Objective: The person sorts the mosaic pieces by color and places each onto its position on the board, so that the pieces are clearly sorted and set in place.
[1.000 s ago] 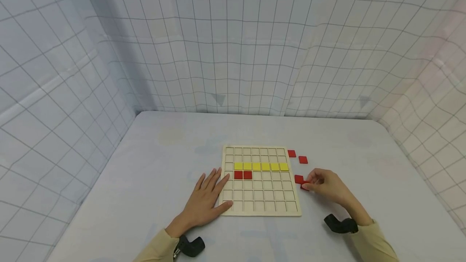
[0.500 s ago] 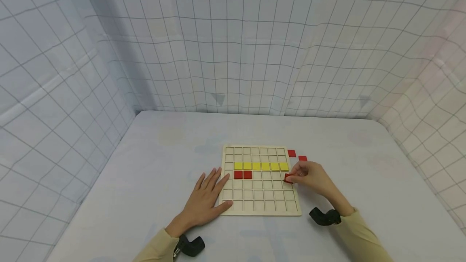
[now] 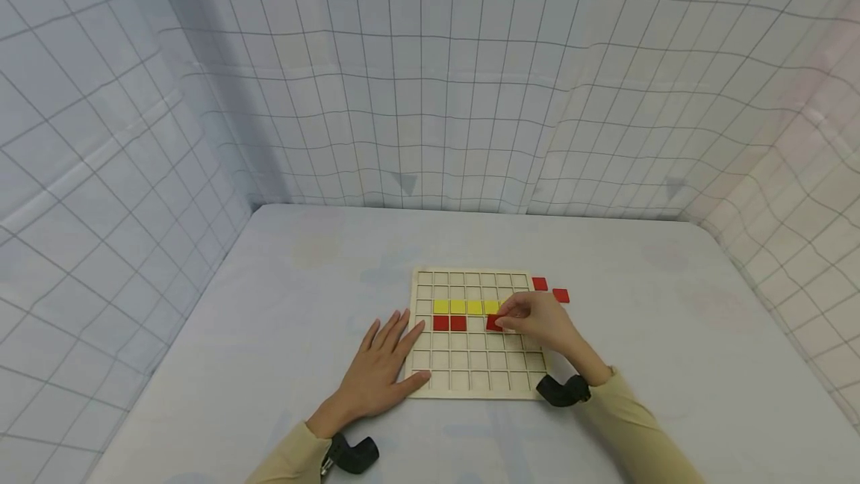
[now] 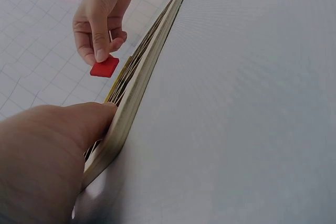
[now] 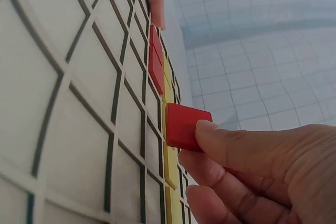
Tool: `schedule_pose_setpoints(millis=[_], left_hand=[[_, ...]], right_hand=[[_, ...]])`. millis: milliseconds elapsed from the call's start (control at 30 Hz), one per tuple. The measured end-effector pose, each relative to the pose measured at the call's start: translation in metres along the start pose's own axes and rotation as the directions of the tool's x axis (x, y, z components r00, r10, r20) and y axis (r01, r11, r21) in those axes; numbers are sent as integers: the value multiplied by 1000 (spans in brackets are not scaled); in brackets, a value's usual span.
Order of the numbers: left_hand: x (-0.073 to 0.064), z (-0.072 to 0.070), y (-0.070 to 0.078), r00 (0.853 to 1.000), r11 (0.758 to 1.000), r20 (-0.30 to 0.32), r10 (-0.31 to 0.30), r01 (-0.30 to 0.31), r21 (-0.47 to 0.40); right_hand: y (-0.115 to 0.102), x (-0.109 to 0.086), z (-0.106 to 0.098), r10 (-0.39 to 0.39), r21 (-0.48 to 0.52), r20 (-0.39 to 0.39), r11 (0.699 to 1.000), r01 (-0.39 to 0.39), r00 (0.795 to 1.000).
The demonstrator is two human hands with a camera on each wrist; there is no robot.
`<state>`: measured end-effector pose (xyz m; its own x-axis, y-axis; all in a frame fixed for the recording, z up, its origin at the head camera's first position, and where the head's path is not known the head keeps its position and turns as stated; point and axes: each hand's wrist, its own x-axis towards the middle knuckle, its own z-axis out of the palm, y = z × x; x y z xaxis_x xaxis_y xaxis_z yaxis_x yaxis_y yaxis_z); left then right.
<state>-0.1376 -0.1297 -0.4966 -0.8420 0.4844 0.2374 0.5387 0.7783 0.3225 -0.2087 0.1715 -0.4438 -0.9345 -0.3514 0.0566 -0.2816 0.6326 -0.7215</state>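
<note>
My right hand (image 3: 540, 320) pinches a red square tile (image 5: 184, 125) between thumb and fingers, held above the grid board (image 3: 463, 381). In the left wrist view that tile (image 4: 104, 67) hangs clear over the board's surface. Two red tiles (image 3: 449, 323) sit side by side in the board, left of the held one. Just behind them runs a row of yellow tiles (image 3: 457, 307), its right end covered by my right hand. My left hand (image 3: 378, 373) lies flat with fingers spread along the board's left edge, the thumb on its front left part.
Two loose red tiles lie on the white table (image 3: 322, 260) by the board's back right corner, one red tile (image 3: 540, 284) close to its edge and another red tile (image 3: 561, 296) farther right. Grid-patterned curtains (image 3: 430, 95) enclose the table's back and sides.
My right hand has picked up a red tile from right of the board and carried it leftward over the grid. The left hand stays in place.
</note>
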Motion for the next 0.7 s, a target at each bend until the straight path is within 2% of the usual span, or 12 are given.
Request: schedule_pose_setpoints(millis=[233, 467, 700], left_hand=[[0, 1, 0, 1000, 1000, -16, 6, -6, 0], [1, 1, 0, 1000, 1000, -17, 10, -10, 3], [0, 0, 0, 1000, 1000, -9, 9, -9, 6]], right_hand=[[-9, 7, 11, -47, -67, -2, 997, 47, 999], [-12, 13, 21, -27, -111, -14, 993, 25, 1000], [-13, 14, 25, -53, -124, -24, 991, 50, 998]])
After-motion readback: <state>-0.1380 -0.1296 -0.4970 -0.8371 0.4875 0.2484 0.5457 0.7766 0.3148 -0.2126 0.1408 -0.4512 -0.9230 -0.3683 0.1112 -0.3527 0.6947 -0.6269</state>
